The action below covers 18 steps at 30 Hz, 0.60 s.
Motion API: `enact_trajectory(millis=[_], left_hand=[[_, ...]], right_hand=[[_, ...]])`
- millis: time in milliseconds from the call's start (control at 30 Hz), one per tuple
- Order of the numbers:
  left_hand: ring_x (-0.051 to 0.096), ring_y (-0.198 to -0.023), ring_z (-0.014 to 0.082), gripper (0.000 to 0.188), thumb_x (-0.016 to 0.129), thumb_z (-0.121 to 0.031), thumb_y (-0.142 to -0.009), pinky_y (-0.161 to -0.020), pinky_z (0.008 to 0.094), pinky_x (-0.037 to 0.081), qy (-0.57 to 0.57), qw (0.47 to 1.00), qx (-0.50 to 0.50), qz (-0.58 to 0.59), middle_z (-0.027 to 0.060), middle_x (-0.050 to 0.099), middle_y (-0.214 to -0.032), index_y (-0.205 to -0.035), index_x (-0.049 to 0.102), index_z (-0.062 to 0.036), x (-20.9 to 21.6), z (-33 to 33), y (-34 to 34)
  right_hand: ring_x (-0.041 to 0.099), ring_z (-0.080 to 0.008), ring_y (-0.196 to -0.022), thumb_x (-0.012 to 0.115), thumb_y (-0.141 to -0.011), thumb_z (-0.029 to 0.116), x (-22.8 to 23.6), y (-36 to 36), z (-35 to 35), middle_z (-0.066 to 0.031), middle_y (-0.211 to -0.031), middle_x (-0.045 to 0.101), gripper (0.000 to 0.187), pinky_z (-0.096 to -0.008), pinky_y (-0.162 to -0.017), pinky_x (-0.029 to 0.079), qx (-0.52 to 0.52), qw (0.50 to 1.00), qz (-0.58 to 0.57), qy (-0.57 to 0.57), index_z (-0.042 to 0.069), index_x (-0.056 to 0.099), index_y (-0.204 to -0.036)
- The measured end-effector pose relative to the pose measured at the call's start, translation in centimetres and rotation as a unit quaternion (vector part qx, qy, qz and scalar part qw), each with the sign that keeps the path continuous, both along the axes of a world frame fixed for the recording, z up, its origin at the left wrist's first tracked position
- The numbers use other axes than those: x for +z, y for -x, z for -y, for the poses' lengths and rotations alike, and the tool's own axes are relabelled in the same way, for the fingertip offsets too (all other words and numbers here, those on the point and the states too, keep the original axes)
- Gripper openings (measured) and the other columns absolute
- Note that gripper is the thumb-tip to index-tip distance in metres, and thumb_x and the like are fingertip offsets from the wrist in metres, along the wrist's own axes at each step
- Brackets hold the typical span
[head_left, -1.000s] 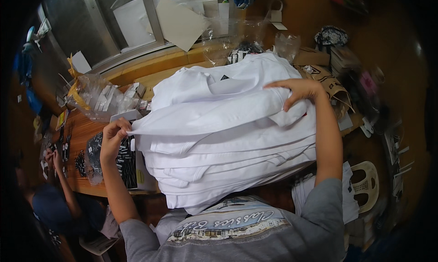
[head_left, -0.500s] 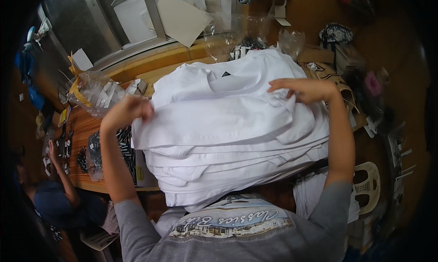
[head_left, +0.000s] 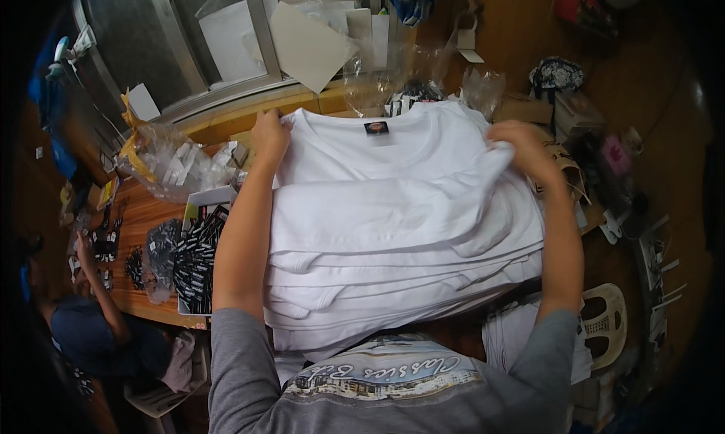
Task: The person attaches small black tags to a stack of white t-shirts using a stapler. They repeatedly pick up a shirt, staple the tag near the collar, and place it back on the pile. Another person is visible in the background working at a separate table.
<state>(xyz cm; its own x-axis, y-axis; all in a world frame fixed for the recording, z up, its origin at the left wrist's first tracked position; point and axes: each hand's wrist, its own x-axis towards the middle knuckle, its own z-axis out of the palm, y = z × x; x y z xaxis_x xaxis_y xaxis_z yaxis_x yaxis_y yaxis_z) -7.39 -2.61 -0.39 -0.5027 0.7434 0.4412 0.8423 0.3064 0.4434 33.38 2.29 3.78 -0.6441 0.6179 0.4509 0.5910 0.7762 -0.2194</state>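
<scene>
A white T-shirt (head_left: 362,207) lies folded over on top of a thick stack of white shirts (head_left: 340,298). Its wide neckline faces away from me, with a small black neck label (head_left: 375,128) in the middle of the collar. My left hand (head_left: 272,135) is closed on the far left shoulder of the shirt. At the right side, my right hand (head_left: 521,148) pinches a bunched, lifted part of the same shirt; its fingertips are partly hidden by the cloth.
Left of the stack, a white box (head_left: 198,237) holds many black tags. Clear plastic bags (head_left: 177,158) lie beyond it on the wooden table (head_left: 140,207). A co-worker (head_left: 106,336) sits at the left. A beige plastic chair (head_left: 606,324) stands at right.
My left hand has moved away from me and right, from the fold's left edge to the shirt's far shoulder. My right hand now lifts the cloth. The collar is spread out, baring the label.
</scene>
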Motion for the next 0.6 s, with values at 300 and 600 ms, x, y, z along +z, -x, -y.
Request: enact_trajectory(millis=[300, 600], left_hand=[[0.039, -0.106, 0.0269, 0.055, 0.058, -0.019, -0.068, -0.086, 0.0468, 0.029, 0.021, 0.899, -0.392, -0.194, 0.0108, 0.04, -0.116, -0.118, 0.036, -0.0103, -3.6, -3.7, -3.4], [0.045, -0.101, 0.0219, 0.029, 0.047, -0.025, -0.078, -0.088, 0.0429, 0.03, 0.243, 0.868, -0.426, -0.075, 0.0089, 0.05, -0.105, -0.102, 0.052, -0.0085, 2.1, 1.5, -6.2]], right_hand=[[0.052, -0.0185, -0.082, 0.05, -0.059, -0.008, -5.6, -8.9, 7.3, -0.011, -0.086, 0.058, 0.01, -0.0254, -0.075, 0.038, -0.1, 0.96, -0.211, 0.158, -0.003, 0.051, -0.068], [0.055, -0.0279, -0.075, 0.043, -0.06, -0.008, -0.2, -6.7, 8.9, -0.0153, -0.085, 0.057, 0.025, -0.0299, -0.067, 0.042, -0.268, 0.957, 0.066, 0.092, -0.001, 0.058, -0.078]])
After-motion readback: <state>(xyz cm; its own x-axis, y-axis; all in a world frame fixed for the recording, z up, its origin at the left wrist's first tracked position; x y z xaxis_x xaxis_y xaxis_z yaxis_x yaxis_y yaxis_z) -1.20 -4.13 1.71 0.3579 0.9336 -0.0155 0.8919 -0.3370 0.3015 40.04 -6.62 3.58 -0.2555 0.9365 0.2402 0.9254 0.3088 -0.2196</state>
